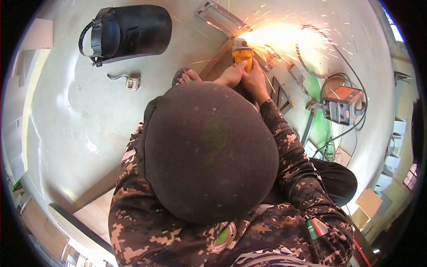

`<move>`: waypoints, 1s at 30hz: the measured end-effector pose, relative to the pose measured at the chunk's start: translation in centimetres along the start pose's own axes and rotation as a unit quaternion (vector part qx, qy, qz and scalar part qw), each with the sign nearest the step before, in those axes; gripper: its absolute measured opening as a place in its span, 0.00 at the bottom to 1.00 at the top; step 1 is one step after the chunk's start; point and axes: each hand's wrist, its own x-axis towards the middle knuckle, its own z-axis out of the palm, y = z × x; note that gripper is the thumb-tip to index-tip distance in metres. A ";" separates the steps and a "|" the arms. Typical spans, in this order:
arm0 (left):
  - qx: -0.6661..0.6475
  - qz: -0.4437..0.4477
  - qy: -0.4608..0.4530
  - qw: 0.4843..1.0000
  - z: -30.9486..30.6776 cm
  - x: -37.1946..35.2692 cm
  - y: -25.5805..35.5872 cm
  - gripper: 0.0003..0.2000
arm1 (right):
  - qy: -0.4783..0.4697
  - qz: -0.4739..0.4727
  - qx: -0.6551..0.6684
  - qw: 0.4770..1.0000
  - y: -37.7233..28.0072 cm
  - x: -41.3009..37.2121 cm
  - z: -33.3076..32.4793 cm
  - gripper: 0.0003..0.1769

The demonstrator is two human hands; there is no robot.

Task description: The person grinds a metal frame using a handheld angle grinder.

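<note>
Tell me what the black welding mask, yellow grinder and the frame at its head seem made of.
Welding mask: probably hard plastic, smooth black with soft sheen. Grinder: likely plastic body, evenly yellow; its grey head looks metallic. Frame: probably steel, greyish, since bright sparks fly there.

Head view, single: wide, strongly curved, its corners lost in black. Taken from above the person (149,229) and faced steeply downward. The dark head covering (209,151) is recorded at close range (the middle is largely filled by it); left hand (232,74) and right hand (255,81) are shown farther off, beyond it, toward the upper edge.
</note>
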 end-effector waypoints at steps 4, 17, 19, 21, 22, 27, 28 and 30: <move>0.020 0.007 -0.003 1.000 -0.2 -0.3 0.3 0.34 | -0.010 0.025 0.009 1.000 -0.2 -0.1 0.1 0.40; -0.028 -0.025 -0.011 0.999 0.3 -2.5 3.0 0.34 | -0.019 0.004 0.045 0.999 0.3 1.1 0.4 0.38; 0.018 -0.036 0.026 0.999 0.1 -0.3 1.5 0.34 | -0.016 0.012 0.050 0.999 0.8 0.9 0.7 0.37; 0.004 -0.031 0.022 0.999 -0.1 -0.2 1.8 0.35 | -0.012 0.020 0.053 0.998 0.8 1.2 0.8 0.37; -0.011 -0.032 0.016 0.999 0.0 -0.6 2.0 0.35 | -0.017 0.004 0.083 0.996 0.9 1.5 0.9 0.36; 0.014 -0.037 0.032 0.999 -0.2 -1.2 3.1 0.36 | -0.010 0.005 0.076 0.997 0.9 1.5 1.1 0.34; 0.007 -0.025 0.024 0.999 -0.2 -0.8 2.4 0.36 | -0.014 0.005 0.068 0.998 0.8 1.6 1.1 0.35; 0.019 -0.040 0.038 0.998 -0.2 -0.7 1.8 0.35 | -0.018 0.010 0.059 0.998 0.2 1.3 0.8 0.36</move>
